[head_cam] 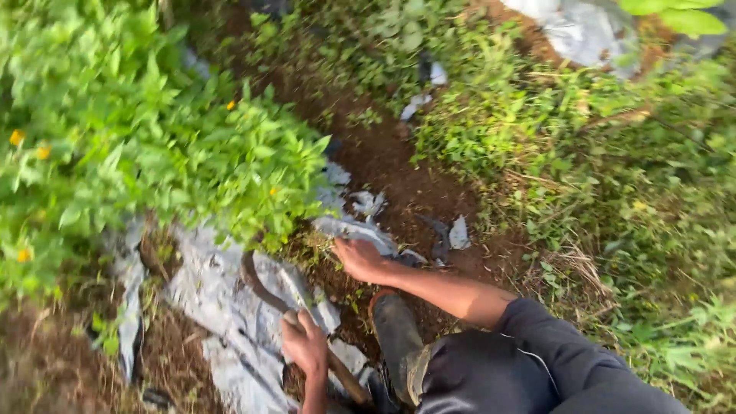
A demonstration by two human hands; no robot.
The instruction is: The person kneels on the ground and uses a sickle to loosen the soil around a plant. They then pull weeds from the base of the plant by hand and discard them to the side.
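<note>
My left hand (305, 345) is closed around the wooden handle of a sickle (264, 293). Its dark curved blade reaches up and left over a grey plastic ground sheet (215, 291). My right hand (359, 259) stretches forward from a dark sleeve and grips a tuft of weeds (318, 247) at the sheet's torn edge, below a leafy green bush (153, 153). A muddy rubber boot (397, 337) stands on the soil between the two hands.
A strip of bare brown soil (391, 165) runs up the middle, strewn with plastic scraps (458, 232). Dense grass and weeds (613, 176) cover the right side. More grey sheet (583, 31) lies at the top right. The bush carries small yellow flowers.
</note>
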